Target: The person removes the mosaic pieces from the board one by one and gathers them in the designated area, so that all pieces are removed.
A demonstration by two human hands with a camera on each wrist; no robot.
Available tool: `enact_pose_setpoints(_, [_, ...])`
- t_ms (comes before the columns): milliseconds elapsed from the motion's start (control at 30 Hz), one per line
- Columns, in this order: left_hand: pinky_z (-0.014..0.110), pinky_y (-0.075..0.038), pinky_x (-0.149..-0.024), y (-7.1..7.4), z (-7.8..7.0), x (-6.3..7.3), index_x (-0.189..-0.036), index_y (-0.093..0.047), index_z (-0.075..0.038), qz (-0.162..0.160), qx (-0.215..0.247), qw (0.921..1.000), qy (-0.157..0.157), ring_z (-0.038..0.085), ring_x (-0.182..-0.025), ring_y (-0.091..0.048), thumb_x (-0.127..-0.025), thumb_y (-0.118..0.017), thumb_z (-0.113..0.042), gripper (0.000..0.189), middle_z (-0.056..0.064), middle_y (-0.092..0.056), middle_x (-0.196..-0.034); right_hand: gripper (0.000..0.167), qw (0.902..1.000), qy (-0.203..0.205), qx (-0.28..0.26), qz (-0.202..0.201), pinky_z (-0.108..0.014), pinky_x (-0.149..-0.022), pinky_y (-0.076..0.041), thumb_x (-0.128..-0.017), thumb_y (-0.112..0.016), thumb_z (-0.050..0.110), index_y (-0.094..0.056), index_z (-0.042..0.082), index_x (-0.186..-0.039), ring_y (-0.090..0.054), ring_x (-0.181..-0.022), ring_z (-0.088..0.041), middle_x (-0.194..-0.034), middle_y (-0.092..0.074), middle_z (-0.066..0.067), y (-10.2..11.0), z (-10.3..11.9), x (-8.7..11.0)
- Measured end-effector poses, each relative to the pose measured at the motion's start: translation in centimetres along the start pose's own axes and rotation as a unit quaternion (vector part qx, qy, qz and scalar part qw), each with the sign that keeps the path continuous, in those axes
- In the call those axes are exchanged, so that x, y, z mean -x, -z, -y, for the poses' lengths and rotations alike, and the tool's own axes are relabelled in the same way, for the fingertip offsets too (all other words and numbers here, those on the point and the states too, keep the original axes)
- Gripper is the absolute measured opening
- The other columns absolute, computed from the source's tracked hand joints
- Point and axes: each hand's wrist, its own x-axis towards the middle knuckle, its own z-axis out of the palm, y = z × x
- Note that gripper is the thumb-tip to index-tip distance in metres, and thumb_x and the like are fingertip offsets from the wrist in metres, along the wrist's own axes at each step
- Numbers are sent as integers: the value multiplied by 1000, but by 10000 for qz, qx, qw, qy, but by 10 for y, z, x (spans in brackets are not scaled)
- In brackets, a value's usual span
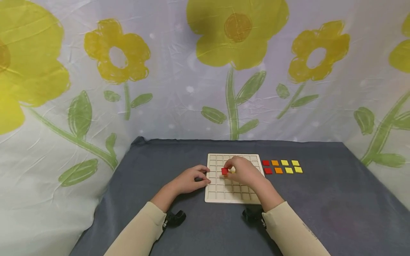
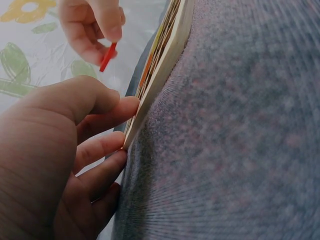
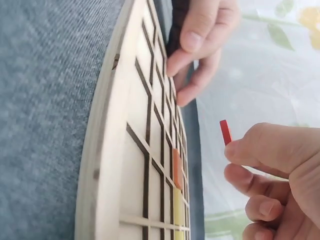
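A wooden grid board (image 1: 215, 196) lies on the dark cloth, its surface divided into square cells. My right hand (image 1: 242, 171) pinches a small red square tile (image 1: 225, 171) by its edge between thumb and fingers; in the right wrist view this red tile (image 3: 225, 132) is held up off the board. Under that hand, an orange tile (image 3: 177, 168) and a yellow tile (image 3: 178, 210) sit in neighbouring cells. With relaxed fingers, my left hand (image 1: 189, 179) touches the board's left edge, and the left wrist view has its fingertips (image 2: 131, 106) right at the rim.
Right of the board, loose tiles lie in two rows: red tiles (image 1: 268, 171), orange tiles (image 1: 278, 170) and several yellow tiles (image 1: 289, 170). A flower-printed curtain (image 1: 173, 106) hangs behind the cloth-covered table (image 1: 153, 156). Dark wrist devices (image 1: 175, 218) show below both hands.
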Motion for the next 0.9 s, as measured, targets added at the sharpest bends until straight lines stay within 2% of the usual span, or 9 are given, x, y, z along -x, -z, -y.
enact_pose_setpoints(167, [48,-48,-101,-2,2,1,-102,-82,-13,-73,26,10000,6,29,-127,-56,-101,-68,-24,17,9,-58,-140,22,9990,-280,-351,-44,-42,-87,-53,-86,-80,10,-76,8,-107,-64,-96,-24,-101,-69,-3,7,-4,10])
enact_pose_setpoints(433, [47,-47,-102,-1,-1,1,-103,-82,-14,-51,61,10000,51,29,-129,-55,-101,-69,-23,16,8,-57,-142,22,9963,-436,-736,-57,-43,-86,-52,-89,-75,6,-75,5,-111,-64,-103,-30,-107,-70,-7,23,-20,24])
enact_pose_setpoints(633, [48,-48,-101,-1,0,3,-104,-82,-14,-77,83,9999,43,30,-130,-54,-101,-68,-24,16,9,-57,-142,25,9953,-574,-778,-92,-42,-77,-50,-90,-74,7,-74,3,-115,-60,-92,-26,-109,-69,-9,35,-34,32])
enact_pose_setpoints(900, [47,-47,-101,0,-1,1,-104,-82,-13,-5,99,9999,68,29,-129,-55,-102,-68,-23,17,9,-56,-142,29,9908,-1054,-845,-87,-37,-65,-44,-92,-73,10,-72,2,-120,-51,-78,-24,-112,-67,-11,49,-51,39])
